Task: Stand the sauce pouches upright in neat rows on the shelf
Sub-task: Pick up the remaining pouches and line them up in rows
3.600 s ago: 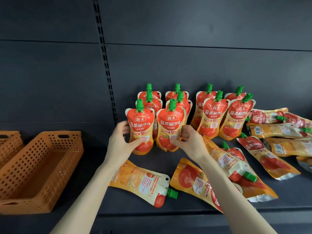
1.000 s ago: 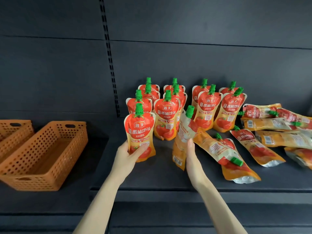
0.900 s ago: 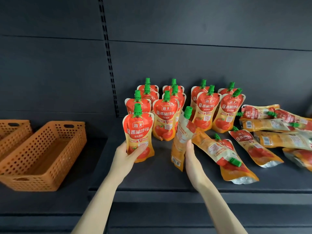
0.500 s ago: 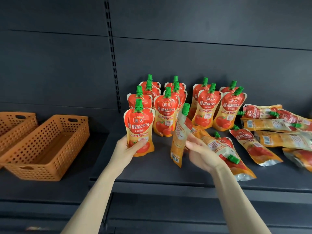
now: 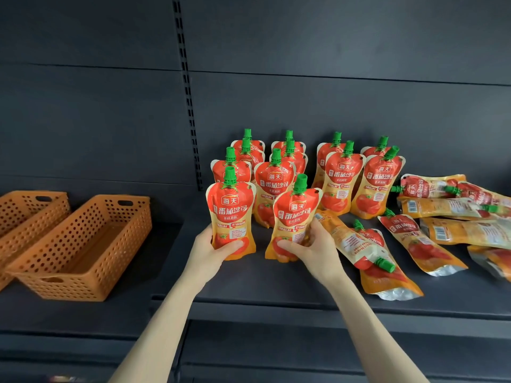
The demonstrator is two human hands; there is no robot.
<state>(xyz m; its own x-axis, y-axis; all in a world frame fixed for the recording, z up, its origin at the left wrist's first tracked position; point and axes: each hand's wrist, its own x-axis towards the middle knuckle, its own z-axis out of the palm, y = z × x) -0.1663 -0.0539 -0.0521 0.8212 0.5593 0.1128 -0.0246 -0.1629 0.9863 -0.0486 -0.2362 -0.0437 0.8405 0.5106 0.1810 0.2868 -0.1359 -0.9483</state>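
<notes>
Red-orange front-left pouch [image 5: 231, 214] gripped upright by left hand [image 5: 210, 251]; right hand [image 5: 315, 248] clasps front-right pouch [image 5: 294, 217], slightly tilted.

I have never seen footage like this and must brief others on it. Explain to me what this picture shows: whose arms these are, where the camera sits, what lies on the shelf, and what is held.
There is no machine here. The two bare arms belong to a person, and the single camera is worn on that person's head, looking forward and down. The left hand grips the lower part of an upright red-and-orange sauce pouch with a green screw cap. The right hand grips a second such pouch beside it, tilted slightly. Behind them more pouches stand in rows on the dark metal shelf. To the right, several pouches still lie flat, waiting to be stood up. On the left sit two orange perforated plastic baskets, the nearer of which looks empty.
</notes>
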